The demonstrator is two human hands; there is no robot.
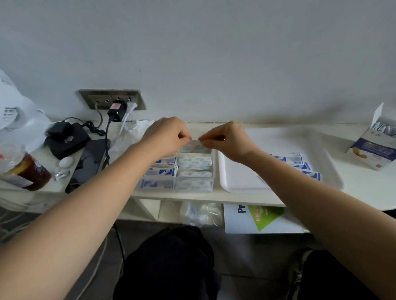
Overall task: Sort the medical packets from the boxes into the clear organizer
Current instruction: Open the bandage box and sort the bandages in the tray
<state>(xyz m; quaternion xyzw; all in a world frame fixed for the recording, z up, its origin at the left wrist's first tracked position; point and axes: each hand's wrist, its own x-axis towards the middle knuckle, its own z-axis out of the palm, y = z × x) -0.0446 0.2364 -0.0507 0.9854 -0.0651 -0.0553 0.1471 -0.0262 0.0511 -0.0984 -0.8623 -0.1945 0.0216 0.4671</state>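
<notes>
White counter by the wall: left hand (167,135) and right hand (228,140) each pinch an end of a packet (194,144) over the organizer (212,172), frame centre. Its cells look full, so the packet might snag and spill.

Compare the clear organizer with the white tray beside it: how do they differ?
The organizer is clear and split into compartments; the tray is opaque white and undivided. The organizer is filled with stored packets; the tray is mostly bare, with a few loose packets at its right. The left hand and right hand pinch a single packet over the organizer, not the tray. Both sit on the white table.
</notes>
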